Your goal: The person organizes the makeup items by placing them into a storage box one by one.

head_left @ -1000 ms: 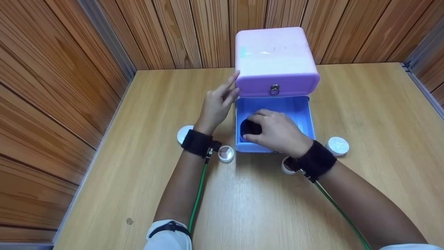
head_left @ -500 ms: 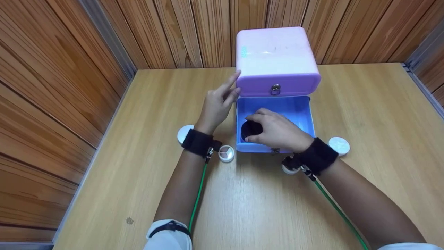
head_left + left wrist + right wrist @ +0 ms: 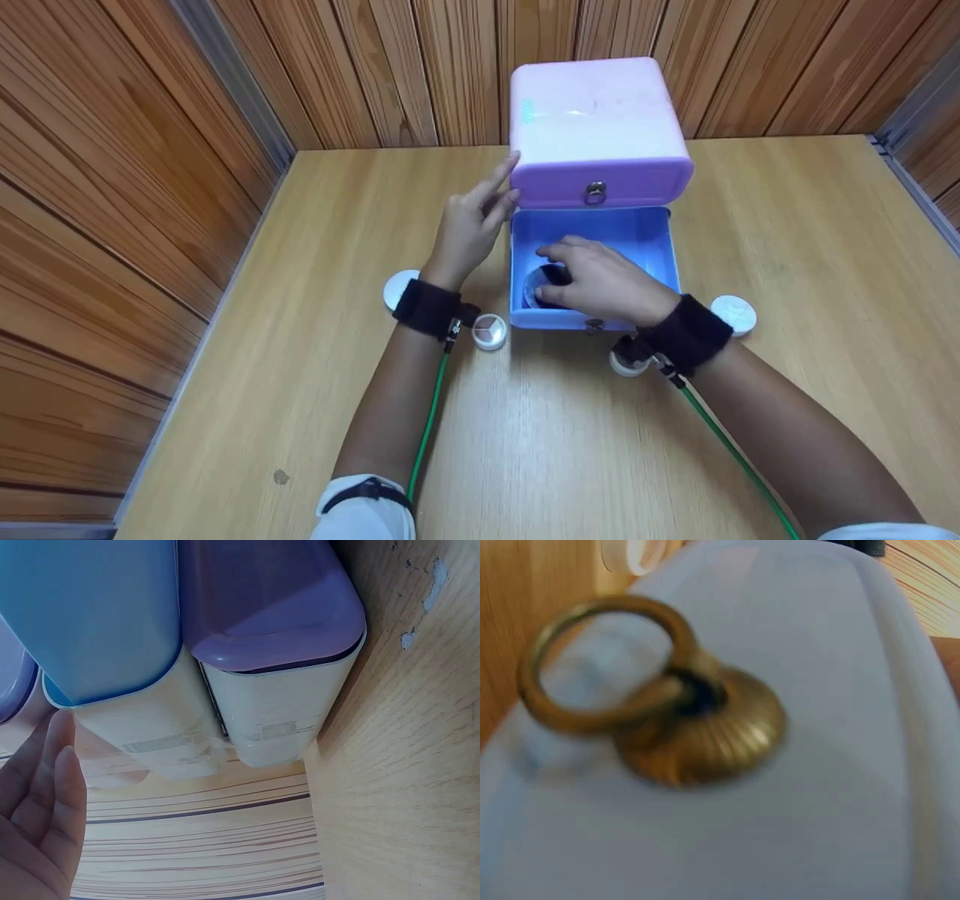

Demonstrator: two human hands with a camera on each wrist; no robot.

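A small drawer cabinet (image 3: pixel 592 112) with a pink-white top and purple upper front stands at the back, its lower blue drawer (image 3: pixel 637 232) pulled out. My left hand (image 3: pixel 469 232) rests extended fingers against the cabinet's left side; they show beside the blue drawer in the left wrist view. Inside the drawer, my right hand (image 3: pixel 604 281) is over a round dark disc-like thing with a clear rim (image 3: pixel 532 286). The thumb lies at its near side, the fingers are spread above it, and the palm hides part of it. A brass ring pull (image 3: pixel 705 727) fills the right wrist view.
Around the drawer on the wooden table (image 3: pixel 555 450) lie a white round lid-like piece (image 3: pixel 399 289), a small round container with a three-part top (image 3: pixel 490 332) and a white round container (image 3: pixel 733 315). Another white round piece (image 3: pixel 626 366) is partly under the right wrist strap.
My right fingers have loosened and lifted from the round dark thing, showing more of its clear rim in the drawer. The left hand has stayed in place.
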